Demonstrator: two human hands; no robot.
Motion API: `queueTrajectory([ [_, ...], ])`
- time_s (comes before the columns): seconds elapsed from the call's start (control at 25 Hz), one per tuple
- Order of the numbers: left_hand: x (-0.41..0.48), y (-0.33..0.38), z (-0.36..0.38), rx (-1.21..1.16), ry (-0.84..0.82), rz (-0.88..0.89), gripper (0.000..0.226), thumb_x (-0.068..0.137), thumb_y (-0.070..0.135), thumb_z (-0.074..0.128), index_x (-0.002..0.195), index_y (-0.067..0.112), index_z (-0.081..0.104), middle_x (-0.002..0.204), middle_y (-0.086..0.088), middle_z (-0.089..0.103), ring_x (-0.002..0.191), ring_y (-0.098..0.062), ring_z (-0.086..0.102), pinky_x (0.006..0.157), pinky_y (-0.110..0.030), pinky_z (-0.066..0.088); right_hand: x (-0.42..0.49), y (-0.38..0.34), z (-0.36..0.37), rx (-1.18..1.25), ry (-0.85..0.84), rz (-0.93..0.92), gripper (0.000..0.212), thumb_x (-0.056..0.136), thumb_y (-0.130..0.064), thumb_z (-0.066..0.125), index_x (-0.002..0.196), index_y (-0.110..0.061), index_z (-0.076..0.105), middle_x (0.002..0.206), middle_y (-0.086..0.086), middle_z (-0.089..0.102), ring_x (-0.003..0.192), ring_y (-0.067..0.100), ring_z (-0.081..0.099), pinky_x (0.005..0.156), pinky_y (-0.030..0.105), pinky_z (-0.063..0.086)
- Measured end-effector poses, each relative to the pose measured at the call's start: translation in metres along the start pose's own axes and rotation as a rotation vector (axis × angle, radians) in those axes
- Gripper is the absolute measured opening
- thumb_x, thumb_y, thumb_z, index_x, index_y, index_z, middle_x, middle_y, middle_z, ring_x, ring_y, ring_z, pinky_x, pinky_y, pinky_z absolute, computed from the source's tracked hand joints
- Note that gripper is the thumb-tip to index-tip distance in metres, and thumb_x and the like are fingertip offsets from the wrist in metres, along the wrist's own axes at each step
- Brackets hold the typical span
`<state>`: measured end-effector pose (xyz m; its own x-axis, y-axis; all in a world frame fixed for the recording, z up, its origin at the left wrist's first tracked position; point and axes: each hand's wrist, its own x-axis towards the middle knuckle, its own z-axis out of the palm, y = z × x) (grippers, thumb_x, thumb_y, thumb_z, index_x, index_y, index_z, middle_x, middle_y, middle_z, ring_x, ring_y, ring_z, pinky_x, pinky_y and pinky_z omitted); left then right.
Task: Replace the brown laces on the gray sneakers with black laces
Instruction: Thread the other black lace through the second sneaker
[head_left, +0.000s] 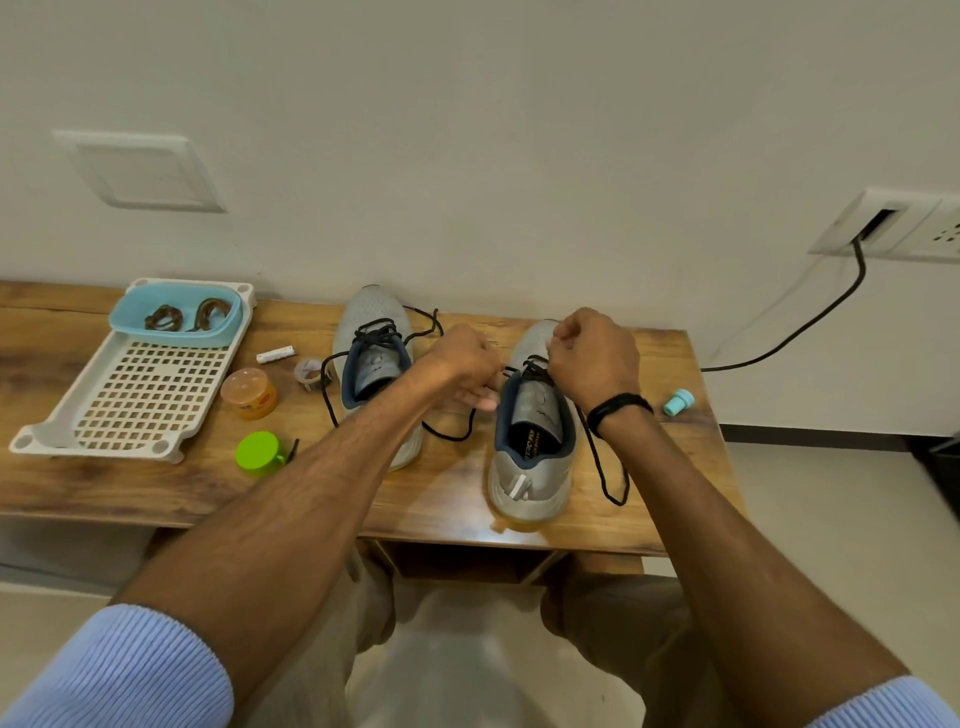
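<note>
Two gray sneakers stand on the wooden table, toes toward the wall. The left sneaker carries a black lace whose loose ends trail around it. Above the right sneaker, my left hand and my right hand each pinch a strand of its black lace near the upper eyelets. One end of that lace loops down the shoe's right side. The brown laces lie coiled in a blue tub at the back left.
The tub sits on a white perforated tray. An orange jar, a green cap, a tape roll and a small white tube lie left of the shoes. At the right edge lies a teal cap; a black cable runs to a wall socket.
</note>
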<state>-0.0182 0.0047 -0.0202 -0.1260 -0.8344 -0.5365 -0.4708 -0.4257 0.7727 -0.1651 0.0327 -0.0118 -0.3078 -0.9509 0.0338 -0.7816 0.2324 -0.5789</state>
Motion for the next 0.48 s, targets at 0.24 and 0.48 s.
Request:
queueTrajectory([
  [0.24, 0.013, -0.001, 0.004, 0.132, 0.058, 0.113, 0.014, 0.089, 0.004, 0.07, 0.102, -0.003, 0.07, 0.087, -0.014, 0.071, 0.067, -0.018, 0.066, 0.073, -0.036, 0.061, -0.05, -0.026, 0.008, -0.178, -0.345, -0.08, 0.027, 0.079, -0.026, 0.063, 0.06, -0.016, 0.047, 0.06, 0.001, 0.051, 0.061, 0.022, 0.053, 0.044, 0.024, 0.032],
  [0.48, 0.029, -0.013, 0.009, 0.2, 0.02, 0.169, 0.011, 0.088, 0.008, 0.071, 0.086, -0.002, 0.07, 0.083, -0.01, 0.067, 0.078, -0.02, 0.061, 0.082, -0.036, 0.058, -0.04, -0.017, 0.035, -0.223, -0.232, -0.066, 0.02, 0.094, -0.026, 0.055, 0.084, -0.009, 0.059, 0.094, 0.014, 0.067, 0.09, 0.03, 0.063, 0.06, 0.03, 0.037],
])
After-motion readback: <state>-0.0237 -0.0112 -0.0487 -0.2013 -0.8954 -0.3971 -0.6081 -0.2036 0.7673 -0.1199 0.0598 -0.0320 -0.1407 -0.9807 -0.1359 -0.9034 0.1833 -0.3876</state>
